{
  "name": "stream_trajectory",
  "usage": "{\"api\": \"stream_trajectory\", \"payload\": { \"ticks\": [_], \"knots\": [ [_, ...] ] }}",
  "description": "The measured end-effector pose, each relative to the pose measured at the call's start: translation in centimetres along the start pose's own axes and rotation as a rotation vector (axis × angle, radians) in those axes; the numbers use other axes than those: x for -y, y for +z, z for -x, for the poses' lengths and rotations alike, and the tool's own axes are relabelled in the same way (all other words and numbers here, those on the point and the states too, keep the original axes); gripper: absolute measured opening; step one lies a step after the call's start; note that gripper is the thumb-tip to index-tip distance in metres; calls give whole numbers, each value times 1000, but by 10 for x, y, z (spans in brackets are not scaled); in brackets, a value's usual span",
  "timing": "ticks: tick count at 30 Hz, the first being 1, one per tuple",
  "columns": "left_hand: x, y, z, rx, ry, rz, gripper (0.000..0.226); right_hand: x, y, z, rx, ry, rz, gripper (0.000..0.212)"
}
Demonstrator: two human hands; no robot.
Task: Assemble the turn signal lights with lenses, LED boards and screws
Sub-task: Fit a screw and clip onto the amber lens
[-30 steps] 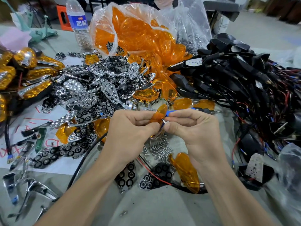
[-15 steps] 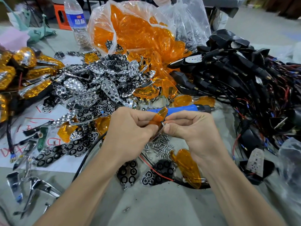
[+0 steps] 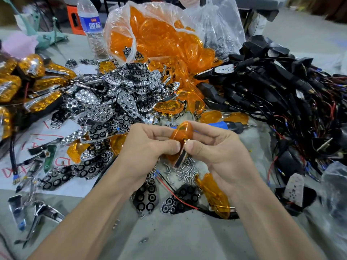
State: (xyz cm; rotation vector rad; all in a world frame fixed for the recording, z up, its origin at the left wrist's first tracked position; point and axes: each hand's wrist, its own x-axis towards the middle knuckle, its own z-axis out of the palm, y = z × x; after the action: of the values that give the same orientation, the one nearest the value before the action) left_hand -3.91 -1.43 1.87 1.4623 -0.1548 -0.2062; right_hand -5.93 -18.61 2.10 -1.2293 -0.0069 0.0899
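Observation:
My left hand grips an orange lens with a chrome reflector part under it, held above the table's middle. My right hand pinches a small screw at the lens's edge. Loose screws lie scattered just below the hands. A blue electric screwdriver lies on the table behind my right hand. A second orange lens rests near my right wrist.
A heap of chrome reflectors fills the left middle. A clear bag of orange lenses stands behind. Black housings with wires pile on the right. Finished amber lights lie far left, beside a water bottle.
The lens has tipped up in my left hand, and the hands shifted slightly. The blue screwdriver behind them has come into fuller view.

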Motion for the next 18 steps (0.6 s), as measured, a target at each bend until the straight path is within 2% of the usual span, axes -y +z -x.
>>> {"api": "stream_trajectory", "payload": {
  "ticks": [9, 12, 15, 18],
  "knots": [
    [7, 9, 5, -14, 116, -201, 31, -6, -4, -2, -35, 28, 11, 52],
    [6, 10, 6, -14, 111, -111, 27, -5, -4, -3, -16, 12, 12, 50],
    [5, 10, 5, 34, 80, -38, 13, -2, -6, -4, 0, 7, -12, 53],
    [2, 6, 4, 86, 68, -28, 13, 0, -10, -3, 49, 19, -31, 58]
  ]
}}
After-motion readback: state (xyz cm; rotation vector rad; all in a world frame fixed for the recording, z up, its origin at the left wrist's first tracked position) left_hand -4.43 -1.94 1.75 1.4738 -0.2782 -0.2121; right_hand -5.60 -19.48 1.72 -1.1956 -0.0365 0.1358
